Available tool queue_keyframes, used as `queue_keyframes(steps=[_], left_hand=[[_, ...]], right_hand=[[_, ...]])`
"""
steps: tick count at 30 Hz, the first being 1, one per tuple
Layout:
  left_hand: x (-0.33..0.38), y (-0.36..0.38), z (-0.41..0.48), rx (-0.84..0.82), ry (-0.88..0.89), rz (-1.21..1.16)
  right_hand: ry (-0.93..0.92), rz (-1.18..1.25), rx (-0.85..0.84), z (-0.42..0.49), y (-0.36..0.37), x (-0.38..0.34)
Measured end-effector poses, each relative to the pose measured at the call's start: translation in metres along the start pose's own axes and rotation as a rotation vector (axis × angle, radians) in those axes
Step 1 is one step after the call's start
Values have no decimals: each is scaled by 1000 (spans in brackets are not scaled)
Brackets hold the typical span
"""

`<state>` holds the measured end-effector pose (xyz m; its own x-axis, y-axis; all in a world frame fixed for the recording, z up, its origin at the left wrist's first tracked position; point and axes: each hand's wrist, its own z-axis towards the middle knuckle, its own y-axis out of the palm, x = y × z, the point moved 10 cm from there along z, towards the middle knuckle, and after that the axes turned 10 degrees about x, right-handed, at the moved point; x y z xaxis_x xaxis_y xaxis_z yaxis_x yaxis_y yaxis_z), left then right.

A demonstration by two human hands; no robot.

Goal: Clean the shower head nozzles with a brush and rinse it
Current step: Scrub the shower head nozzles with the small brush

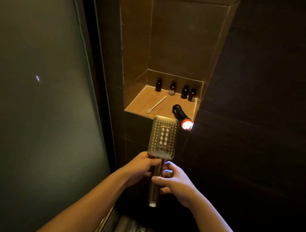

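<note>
Shower head [162, 137]: upright, nozzle face toward camera, above both hands.
Left hand [142, 166]: curled round handle top.
Right hand [174, 182]: pinches handle lower down.
Brush [156, 104]: in niche [186, 46], well apart.

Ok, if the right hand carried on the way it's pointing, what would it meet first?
The right hand points up and left and holds the handle of the shower head, so it would push that first. Next, likely the left hand gripping just above; depth is unclear.
</note>
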<state>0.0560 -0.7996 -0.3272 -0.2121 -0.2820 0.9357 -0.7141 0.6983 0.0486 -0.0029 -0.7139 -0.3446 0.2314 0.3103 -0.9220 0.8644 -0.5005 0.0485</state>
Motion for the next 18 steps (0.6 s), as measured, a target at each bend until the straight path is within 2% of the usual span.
queue_keyframes(steps=[9,13,16,18], left_hand=[[33,-34,63,20,25,-35],[59,-54,81,-12,111,7],[70,-85,88,67,169,-61],[69,-109,90,106,187,-125]], right_hand=[[2,-29,-69,71,8,-42],[-8,-60,-130,94,27,-64],[-16,-56,-198,108,34,-89],[-46,16,-174,120,28,-114]])
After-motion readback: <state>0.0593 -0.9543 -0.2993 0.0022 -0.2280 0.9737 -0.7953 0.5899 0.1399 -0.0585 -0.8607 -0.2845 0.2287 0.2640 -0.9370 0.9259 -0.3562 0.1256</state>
